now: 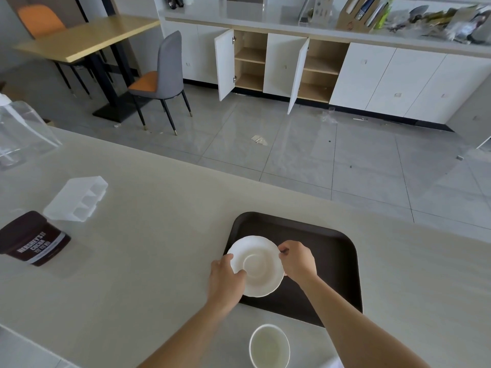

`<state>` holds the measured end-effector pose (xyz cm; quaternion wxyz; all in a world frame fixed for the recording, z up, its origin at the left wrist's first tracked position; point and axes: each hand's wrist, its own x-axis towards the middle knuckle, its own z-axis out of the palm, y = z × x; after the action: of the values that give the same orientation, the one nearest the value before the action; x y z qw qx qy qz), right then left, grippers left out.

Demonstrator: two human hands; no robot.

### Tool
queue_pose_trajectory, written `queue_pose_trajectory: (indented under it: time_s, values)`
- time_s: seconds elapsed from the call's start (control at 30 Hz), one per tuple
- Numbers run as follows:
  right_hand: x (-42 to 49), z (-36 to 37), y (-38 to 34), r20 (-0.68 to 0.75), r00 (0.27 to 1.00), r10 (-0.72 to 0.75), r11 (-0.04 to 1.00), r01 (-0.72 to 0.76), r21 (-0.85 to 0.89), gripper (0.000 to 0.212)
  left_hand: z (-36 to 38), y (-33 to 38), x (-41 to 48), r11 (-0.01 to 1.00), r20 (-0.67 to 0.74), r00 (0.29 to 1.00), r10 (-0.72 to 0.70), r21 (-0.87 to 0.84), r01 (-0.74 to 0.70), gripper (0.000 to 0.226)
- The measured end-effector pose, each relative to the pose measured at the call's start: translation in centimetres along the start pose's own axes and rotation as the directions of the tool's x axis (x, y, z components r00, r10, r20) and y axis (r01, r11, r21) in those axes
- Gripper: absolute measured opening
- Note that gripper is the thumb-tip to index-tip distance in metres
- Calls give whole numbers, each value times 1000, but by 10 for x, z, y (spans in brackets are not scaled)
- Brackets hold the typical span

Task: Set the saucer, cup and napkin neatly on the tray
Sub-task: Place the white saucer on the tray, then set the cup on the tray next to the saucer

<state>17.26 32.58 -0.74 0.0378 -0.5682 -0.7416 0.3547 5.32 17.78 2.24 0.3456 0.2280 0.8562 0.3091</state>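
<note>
A white saucer with a scalloped rim is over the left part of a dark brown tray on the pale counter. My left hand grips the saucer's left edge, thumb on top. My right hand pinches its right edge. Whether the saucer rests on the tray or hovers just above it is unclear. A white cup stands upright on the counter, just in front of the tray, between my forearms. No napkin is in view.
A brown cocoa tub lies on its side at the counter's left. A frosted plastic divided box sits behind it, and a clear plastic jug stands at the far left. The counter's far edge drops to tiled floor.
</note>
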Motion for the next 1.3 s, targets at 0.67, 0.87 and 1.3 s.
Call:
queue_pose_trajectory:
  time_s: [0.67,0.87,1.3]
  values:
    - [-112,-28,53,-27,999,-28,986,32,163,10,-22,-118,-2,707,-68,966,248,695,-132,55]
    - [-170,-25,65,71,997,-32,991,23,132,11,-14,-138,-4,672,-81,958,274,729,-130,66]
    - [-215,8,54,140,990,-13,988,34,-152,45,-9,-146,1,718,-169,922,349,680,-148,58]
